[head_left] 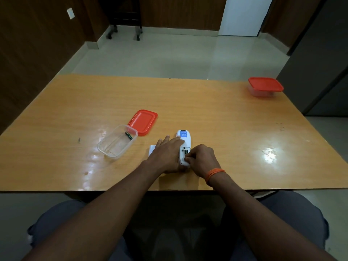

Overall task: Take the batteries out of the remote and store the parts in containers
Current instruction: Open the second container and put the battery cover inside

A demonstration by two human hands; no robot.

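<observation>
A white remote (185, 141) lies face down on the wooden table (207, 113), its battery bay open toward me. My left hand (165, 155) lies flat along the remote's left side, holding it down. My right hand (200, 160) has its fingertips in the open bay on a battery (186, 152) that is only partly visible. The white battery cover (151, 149) lies on the table, mostly hidden under my left hand. An open clear container (117, 141) to the left holds one battery (129, 136). Its red lid (143, 122) lies beside it.
A second clear container with a red lid on (265, 87) stands at the table's far right corner. The table's near edge runs just below my wrists. A dark cabinet stands to the right of the table.
</observation>
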